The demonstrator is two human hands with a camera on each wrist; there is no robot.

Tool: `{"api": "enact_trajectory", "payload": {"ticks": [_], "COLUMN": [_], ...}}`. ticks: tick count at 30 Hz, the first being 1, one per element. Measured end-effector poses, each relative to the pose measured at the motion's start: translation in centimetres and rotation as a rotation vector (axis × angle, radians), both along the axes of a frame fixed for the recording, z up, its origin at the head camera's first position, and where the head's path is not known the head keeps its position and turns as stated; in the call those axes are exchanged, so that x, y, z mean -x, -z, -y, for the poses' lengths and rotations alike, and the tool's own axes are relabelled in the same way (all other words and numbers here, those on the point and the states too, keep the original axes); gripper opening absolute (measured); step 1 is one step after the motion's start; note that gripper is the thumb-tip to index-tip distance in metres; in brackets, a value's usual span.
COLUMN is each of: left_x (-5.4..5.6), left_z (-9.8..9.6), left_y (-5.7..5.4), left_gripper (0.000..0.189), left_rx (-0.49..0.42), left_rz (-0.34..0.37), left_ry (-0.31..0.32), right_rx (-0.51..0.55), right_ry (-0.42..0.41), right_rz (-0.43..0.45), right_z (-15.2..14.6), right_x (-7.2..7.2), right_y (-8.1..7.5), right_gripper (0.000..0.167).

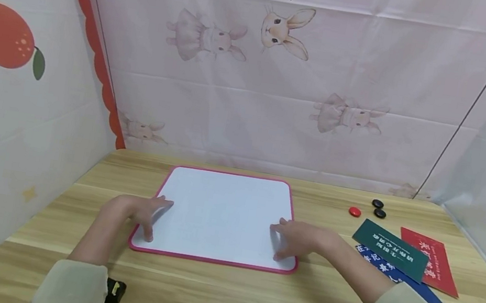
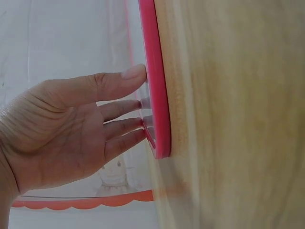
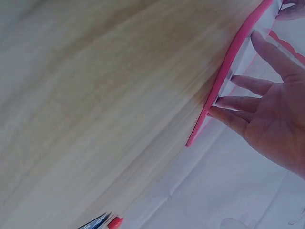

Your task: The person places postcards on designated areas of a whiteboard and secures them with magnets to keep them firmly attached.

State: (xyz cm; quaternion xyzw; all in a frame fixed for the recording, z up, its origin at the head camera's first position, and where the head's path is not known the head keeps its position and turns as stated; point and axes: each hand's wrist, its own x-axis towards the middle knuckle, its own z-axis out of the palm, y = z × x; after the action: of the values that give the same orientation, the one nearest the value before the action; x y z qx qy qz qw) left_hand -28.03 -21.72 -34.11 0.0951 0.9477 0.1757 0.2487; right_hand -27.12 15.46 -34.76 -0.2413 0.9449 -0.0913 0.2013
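Observation:
A whiteboard (image 1: 220, 217) with a pink rim lies flat on the wooden table. My left hand (image 1: 144, 213) touches its left side with the fingertips. In the left wrist view the thumb and fingers of the left hand (image 2: 71, 124) are spread and rest on the board's surface beside the pink rim (image 2: 157, 86). On the right side of the board, my right hand (image 1: 298, 239) touches the surface in the same way. The right wrist view has the right hand (image 3: 271, 105) with extended fingers meeting the board by its pink rim (image 3: 224, 71).
Right of the board lie a green card (image 1: 392, 249), a red card (image 1: 433, 261) and a blue card (image 1: 399, 277), partly overlapping. Behind them are a red round magnet-like disc (image 1: 355, 211) and two black ones (image 1: 379, 213). Printed curtains (image 1: 238, 119) enclose the table's back and sides.

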Motion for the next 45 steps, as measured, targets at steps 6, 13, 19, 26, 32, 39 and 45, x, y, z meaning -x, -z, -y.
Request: {"api": "enact_trajectory", "payload": {"ticks": [6, 13, 19, 26, 32, 39, 45], "left_x": [-0.1, -0.1, 0.3, 0.6, 0.6, 0.5, 0.3], "left_z": [-0.3, -0.5, -0.3, -0.1, -0.2, -0.5, -0.9], "left_y": [0.0, 0.0, -0.1, 0.0, 0.1, -0.1, -0.3], "left_gripper": [0.094, 0.095, 0.095, 0.095, 0.095, 0.095, 0.095], "left_rx": [-0.004, 0.000, -0.021, -0.032, -0.017, -0.011, 0.004], "left_rz": [-0.008, -0.004, -0.003, -0.023, -0.016, -0.007, -0.002], "left_ry": [0.034, 0.026, 0.006, 0.002, 0.017, 0.004, 0.010], "right_rx": [0.005, 0.008, 0.032, 0.037, 0.043, 0.033, 0.027], "right_ry": [0.009, 0.017, -0.023, -0.006, 0.003, 0.008, 0.016], "right_rz": [-0.009, -0.008, -0.094, -0.100, -0.010, 0.001, 0.010], "right_z": [-0.2, -0.3, -0.4, -0.9, -1.3, -1.3, -1.4], "right_x": [-0.6, -0.6, 0.4, 1.2, 1.1, 1.1, 0.7], "right_y": [0.0, 0.0, 0.0, 0.2, 0.3, 0.3, 0.1], "right_gripper": [0.070, 0.070, 0.058, 0.068, 0.069, 0.070, 0.069]}}
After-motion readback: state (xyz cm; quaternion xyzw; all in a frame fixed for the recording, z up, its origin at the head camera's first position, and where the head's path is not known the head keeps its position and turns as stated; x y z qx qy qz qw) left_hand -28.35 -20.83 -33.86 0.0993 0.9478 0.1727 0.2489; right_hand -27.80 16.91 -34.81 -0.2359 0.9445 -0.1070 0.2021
